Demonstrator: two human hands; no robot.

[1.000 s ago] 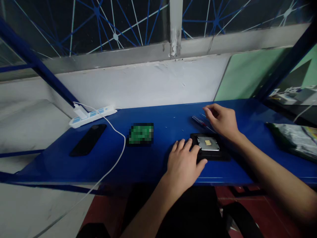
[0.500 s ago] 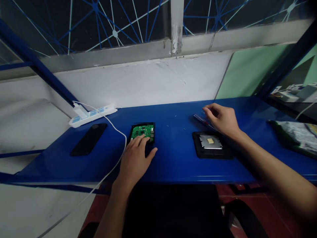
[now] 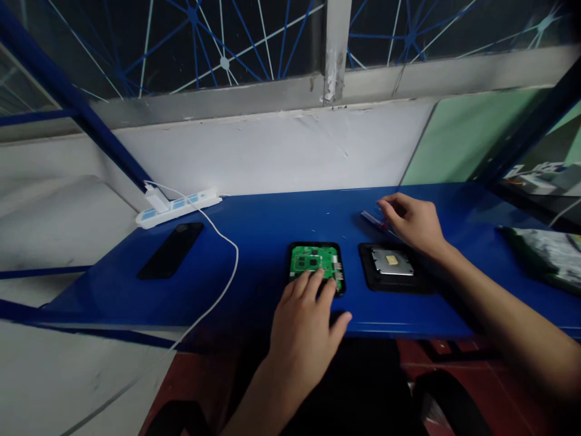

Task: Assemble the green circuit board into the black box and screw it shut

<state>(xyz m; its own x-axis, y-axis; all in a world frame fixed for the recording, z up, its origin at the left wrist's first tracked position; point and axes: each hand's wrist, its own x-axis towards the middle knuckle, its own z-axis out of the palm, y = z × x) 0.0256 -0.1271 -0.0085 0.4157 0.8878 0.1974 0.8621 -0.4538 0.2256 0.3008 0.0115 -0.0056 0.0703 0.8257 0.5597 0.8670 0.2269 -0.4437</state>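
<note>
A green circuit board point(image 3: 313, 257) sits in a small black open case point(image 3: 289, 257) on the blue table. My left hand point(image 3: 305, 330) rests its spread fingertips on the near edge of the board and case, thumb held out to the right. To the right lies a black cover point(image 3: 370, 280) with a metal plate point(image 3: 399, 265) that carries a pale yellow square pad point(image 3: 391, 260). My right hand point(image 3: 415, 223) hovers just behind that cover, thumb and forefinger brought together; anything between them is too small to see. Beside it lies a screwdriver point(image 3: 372, 218) with a clear bluish handle, its shaft partly hidden.
Tiny screw-like bits point(image 3: 344, 237) lie scattered behind the case. On the left are a dark phone point(image 3: 171, 251) and a white power strip point(image 3: 179, 208), with a white cable point(image 3: 222, 297) running off the front edge. A silvery plastic bag point(image 3: 549, 257) lies far right.
My left hand has brought the case with the circuit board rightward and nearer, close to the black cover. My right hand keeps nearly the same place and pose. The view has shifted slightly.
</note>
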